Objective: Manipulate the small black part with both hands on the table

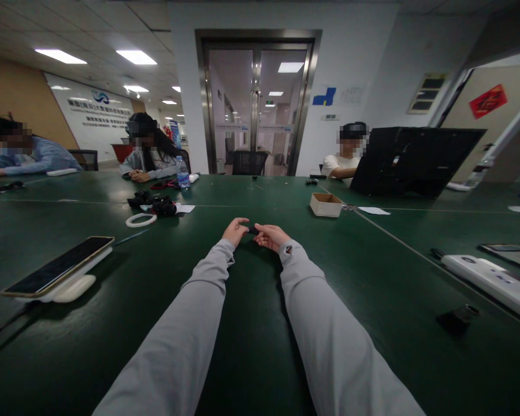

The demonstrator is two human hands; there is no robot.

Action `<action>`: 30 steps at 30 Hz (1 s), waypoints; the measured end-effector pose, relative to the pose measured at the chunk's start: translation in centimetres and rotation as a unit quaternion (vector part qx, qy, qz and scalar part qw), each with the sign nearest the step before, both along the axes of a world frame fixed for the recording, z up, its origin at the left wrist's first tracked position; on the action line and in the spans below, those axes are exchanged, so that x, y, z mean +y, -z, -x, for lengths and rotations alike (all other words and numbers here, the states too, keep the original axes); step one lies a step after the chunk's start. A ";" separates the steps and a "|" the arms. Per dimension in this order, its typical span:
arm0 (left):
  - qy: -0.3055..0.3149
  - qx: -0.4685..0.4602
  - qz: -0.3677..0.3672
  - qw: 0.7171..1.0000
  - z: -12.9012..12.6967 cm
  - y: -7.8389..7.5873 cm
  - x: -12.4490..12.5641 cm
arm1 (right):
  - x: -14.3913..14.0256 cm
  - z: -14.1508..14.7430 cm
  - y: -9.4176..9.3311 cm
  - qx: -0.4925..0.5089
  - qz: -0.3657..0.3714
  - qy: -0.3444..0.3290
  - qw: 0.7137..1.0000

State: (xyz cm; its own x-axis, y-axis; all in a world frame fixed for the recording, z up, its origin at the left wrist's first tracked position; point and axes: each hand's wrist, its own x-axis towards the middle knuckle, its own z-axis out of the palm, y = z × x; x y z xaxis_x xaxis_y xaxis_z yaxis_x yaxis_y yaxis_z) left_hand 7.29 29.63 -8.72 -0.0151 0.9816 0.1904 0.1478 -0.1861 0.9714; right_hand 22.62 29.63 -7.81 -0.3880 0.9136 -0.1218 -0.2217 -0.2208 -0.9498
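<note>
Both my arms, in light grey sleeves, reach forward over the dark green table [251, 323]. Between the hands is a small dark object [253, 230], too small to name. My right hand [272, 236] pinches its right end between thumb and fingers, with the other fingers curled below. My left hand [234, 233] has its fingertips at the left end; its index finger stretches a little above, and its grip is partly hidden.
On the left are a phone [60, 266] on a white stand, a tape roll [141, 220] and black gear [156, 204]. An open box [326, 205], a monitor [416, 162] and a power strip [494, 283] are on the right. Several people sit across the table.
</note>
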 end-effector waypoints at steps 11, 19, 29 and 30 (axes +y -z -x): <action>0.013 0.021 0.044 0.999 0.0 -0.3 -0.1 | -0.1 0.1 -0.1 0.001 0.005 0.004 1.000; 0.024 0.021 0.010 0.999 -0.1 -0.4 -0.4 | 0.0 0.0 -0.1 -0.003 0.003 -0.002 1.000; 0.010 0.021 0.022 0.999 -0.3 -0.2 -0.4 | -0.2 0.1 -0.2 -0.007 0.014 0.019 1.000; 0.008 0.027 0.017 0.999 -0.3 0.1 -0.2 | -0.3 0.1 -0.2 -0.003 0.012 0.023 1.000</action>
